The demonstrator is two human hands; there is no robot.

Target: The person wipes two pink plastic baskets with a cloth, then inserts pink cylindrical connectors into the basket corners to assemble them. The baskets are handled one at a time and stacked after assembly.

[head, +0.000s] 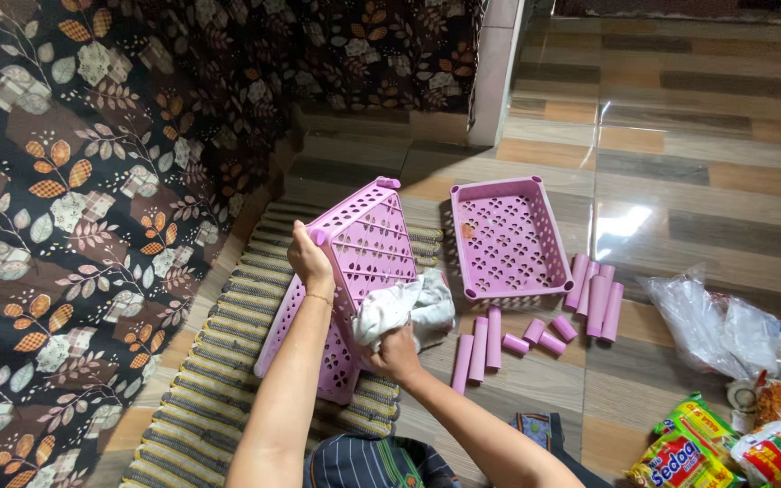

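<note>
A dark floral-patterned cloth with orange and cream leaves (92, 181) fills the left side, from seven o'clock up to twelve, and hangs down to the edge of a striped woven floor mat in tan and dark bands (219, 361) that lies on the glossy wood-look tile floor (698, 172). On the mat stands a pink perforated plastic basket tray (359, 271), tipped up on its edge with its underside toward the camera. The left hand (311, 260) is closed around the tray's upper rim near its ten o'clock corner, holding it tilted. The right hand (397, 354) grips a crumpled white rag (404, 312) and presses it against the tray's lower right face, at about four o'clock of the tray. Just right of it, at two o'clock, a second pink perforated plastic basket tray (508, 237) lies flat and open-side up on the floor. Pink plastic tubes lie in loose groups on the floor: a few long ones (479, 348) just beside the rag, short ones (544, 337) next to them, and a tight cluster (597, 296) touching the flat tray's lower right corner. Farther right, at three to five o'clock, sit a crumpled clear plastic bag (711, 327) and colourful snack and noodle packets (725, 443), well apart from the hands.
</note>
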